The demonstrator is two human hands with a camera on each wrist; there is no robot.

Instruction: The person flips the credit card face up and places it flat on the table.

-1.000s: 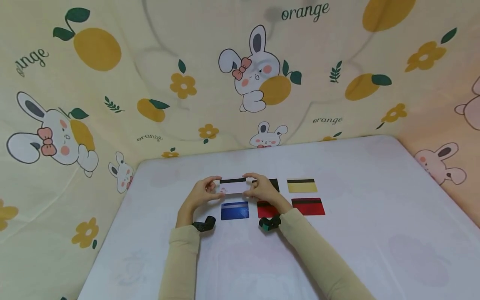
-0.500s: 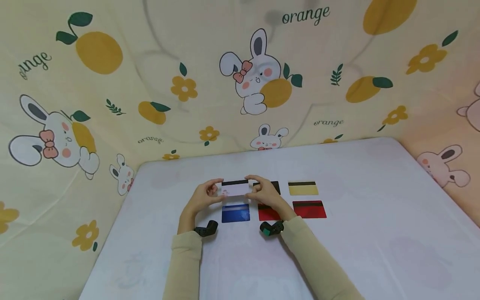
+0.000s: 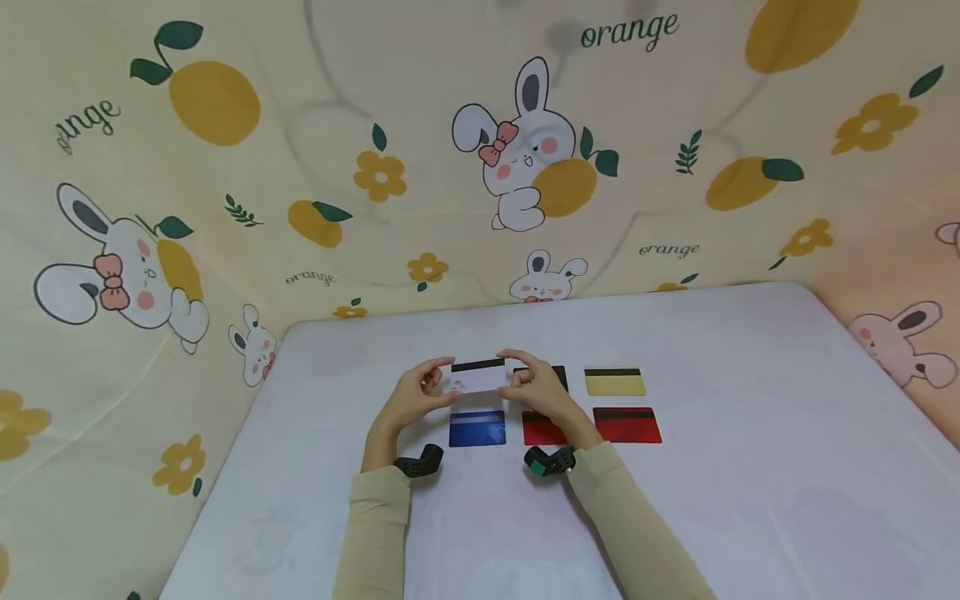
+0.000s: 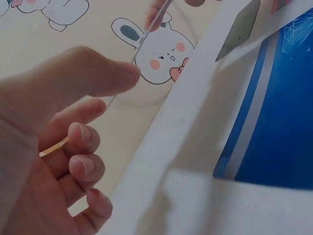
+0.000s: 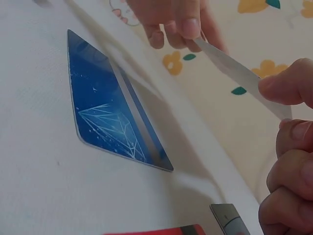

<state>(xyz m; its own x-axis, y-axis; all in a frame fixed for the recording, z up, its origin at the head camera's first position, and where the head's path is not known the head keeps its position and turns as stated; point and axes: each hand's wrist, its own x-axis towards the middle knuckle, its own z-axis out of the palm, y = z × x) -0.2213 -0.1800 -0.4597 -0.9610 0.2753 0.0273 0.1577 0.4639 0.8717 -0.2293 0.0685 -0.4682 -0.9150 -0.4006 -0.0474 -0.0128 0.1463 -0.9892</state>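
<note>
Both hands hold a white magnetic stripe card (image 3: pixel 478 380) upright above the table, its black stripe along the top edge. My left hand (image 3: pixel 411 395) pinches its left edge between thumb and index finger; the other fingers are curled, with a ring on one of them in the left wrist view. At the right edge, my right hand (image 3: pixel 543 392) pinches it the same way. Just in front of the held card, a blue card (image 3: pixel 477 429) lies flat. My right hand and wrist partly cover a black card (image 3: pixel 562 378) and a red card (image 3: pixel 542 428).
To the right lie a gold card (image 3: pixel 615 383) and, in front of it, another red card (image 3: pixel 628 426). They rest on a white-covered table (image 3: pixel 735 467). Behind it rises a cream cloth backdrop (image 3: pixel 450 225) printed with rabbits and oranges.
The head view has shifted slightly, moving the scene a little right and down in it. Both hands keep their pinch on the white card, which stays nearly in place over the table.
</note>
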